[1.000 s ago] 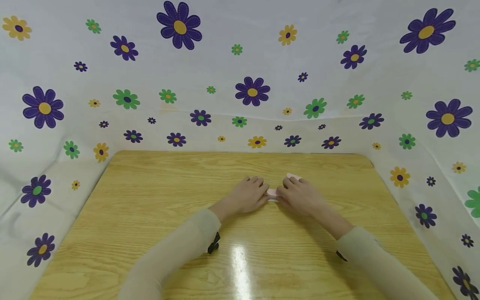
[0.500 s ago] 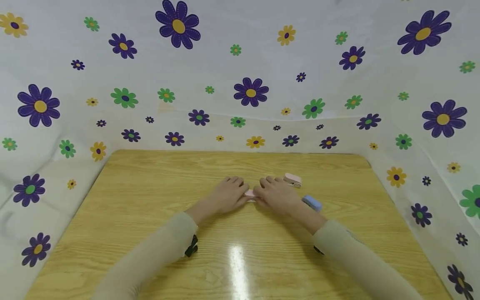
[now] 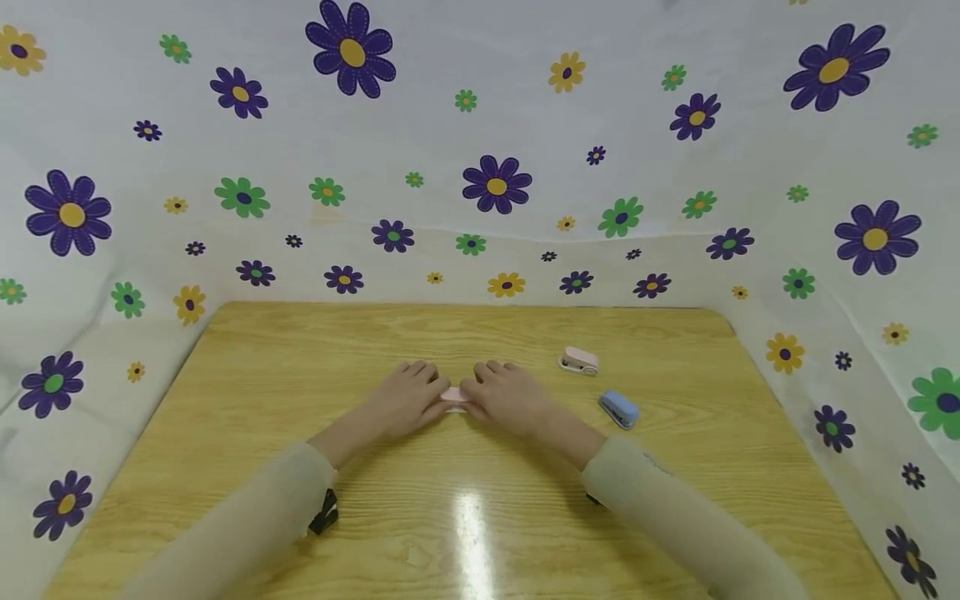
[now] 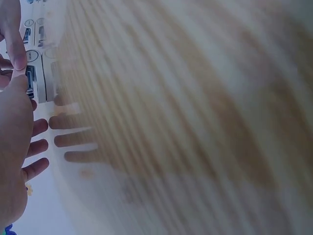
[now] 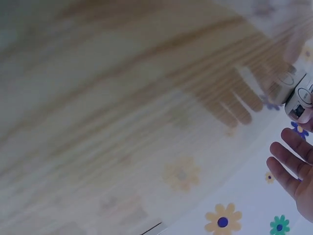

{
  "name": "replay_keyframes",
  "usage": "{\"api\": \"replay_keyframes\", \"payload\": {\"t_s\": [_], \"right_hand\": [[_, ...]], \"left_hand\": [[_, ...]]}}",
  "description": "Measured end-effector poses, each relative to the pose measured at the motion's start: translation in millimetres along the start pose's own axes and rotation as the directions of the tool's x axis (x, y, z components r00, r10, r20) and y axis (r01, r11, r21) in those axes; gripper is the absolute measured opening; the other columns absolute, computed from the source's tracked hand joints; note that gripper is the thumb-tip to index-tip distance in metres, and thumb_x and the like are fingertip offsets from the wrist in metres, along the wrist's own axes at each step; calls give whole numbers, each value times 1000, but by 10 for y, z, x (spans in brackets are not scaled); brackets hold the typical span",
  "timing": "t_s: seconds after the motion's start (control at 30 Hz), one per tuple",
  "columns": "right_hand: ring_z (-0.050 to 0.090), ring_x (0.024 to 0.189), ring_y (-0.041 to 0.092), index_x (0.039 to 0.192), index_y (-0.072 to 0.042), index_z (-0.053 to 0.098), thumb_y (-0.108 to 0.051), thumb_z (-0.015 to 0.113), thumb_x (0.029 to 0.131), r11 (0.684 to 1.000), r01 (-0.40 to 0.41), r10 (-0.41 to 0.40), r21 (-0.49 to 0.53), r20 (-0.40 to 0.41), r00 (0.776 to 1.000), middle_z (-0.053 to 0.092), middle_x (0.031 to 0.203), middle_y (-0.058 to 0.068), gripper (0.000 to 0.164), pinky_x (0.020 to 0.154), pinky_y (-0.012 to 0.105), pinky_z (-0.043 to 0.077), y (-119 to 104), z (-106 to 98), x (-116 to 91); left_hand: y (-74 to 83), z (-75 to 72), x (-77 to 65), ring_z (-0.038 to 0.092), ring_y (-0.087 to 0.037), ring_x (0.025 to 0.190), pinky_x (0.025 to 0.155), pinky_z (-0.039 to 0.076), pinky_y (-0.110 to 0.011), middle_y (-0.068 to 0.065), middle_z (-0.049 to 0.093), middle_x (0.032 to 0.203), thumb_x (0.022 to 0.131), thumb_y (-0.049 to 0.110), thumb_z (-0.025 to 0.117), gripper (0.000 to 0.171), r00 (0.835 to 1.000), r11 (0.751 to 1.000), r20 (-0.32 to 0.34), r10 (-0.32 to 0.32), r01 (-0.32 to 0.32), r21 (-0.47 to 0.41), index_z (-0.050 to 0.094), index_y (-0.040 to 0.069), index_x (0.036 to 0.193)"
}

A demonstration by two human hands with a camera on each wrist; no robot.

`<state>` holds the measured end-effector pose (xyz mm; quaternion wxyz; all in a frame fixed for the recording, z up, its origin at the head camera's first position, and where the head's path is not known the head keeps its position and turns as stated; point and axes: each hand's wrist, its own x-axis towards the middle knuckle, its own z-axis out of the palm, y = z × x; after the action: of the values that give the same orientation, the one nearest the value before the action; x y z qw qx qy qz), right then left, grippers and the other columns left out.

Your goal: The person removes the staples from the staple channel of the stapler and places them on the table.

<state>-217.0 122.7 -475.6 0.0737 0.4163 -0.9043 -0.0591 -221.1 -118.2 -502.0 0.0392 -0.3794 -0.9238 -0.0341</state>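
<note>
Both hands hold a small pale pink mini stapler (image 3: pixel 453 395) low over the middle of the table, one at each end. My left hand (image 3: pixel 405 402) pinches its left end with thumb and forefinger; in the left wrist view the other fingers (image 4: pixel 38 147) are spread away from it. The right hand (image 3: pixel 512 403) grips the opposite end, covering much of the body. In the right wrist view the stapler (image 5: pixel 299 105) appears at the right edge beside several extended fingers. Whether its base touches the table is hard to tell.
A second pink stapler (image 3: pixel 579 360) stands right of the hands, further back. Nearer, a blue stapler (image 3: pixel 619 409) lies at an angle, close to the right forearm. Flower-printed white cloth (image 3: pixel 420 125) walls in the back and sides of the wooden table (image 3: pixel 300 350).
Both hands have slid left across the table with the pink stapler between them. The other pink stapler and the blue one, earlier covered by the right hand and arm, have come into view.
</note>
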Motion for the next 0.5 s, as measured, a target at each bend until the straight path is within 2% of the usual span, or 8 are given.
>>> {"api": "replay_keyframes", "payload": {"t_s": [0.2,0.5], "right_hand": [[65,98,19,119,-23,65,-49,46,112,1000,-3,4,-10,63,998,66,108,0,33,93,37,58,-185,-26,203],[62,91,15,113,-23,65,-48,49,111,997,48,-45,-58,52,998,65,102,-3,30,79,30,56,-369,-62,473]], "left_hand": [[-151,-21,-231,61,-28,108,95,53,-47,-6,64,111,111,44,51,29,999,1000,-33,-9,9,5,61,17,113],[-341,-72,-490,60,-27,106,93,52,-47,-4,61,109,111,44,51,27,998,998,-1,-61,61,-1,59,19,115]]}}
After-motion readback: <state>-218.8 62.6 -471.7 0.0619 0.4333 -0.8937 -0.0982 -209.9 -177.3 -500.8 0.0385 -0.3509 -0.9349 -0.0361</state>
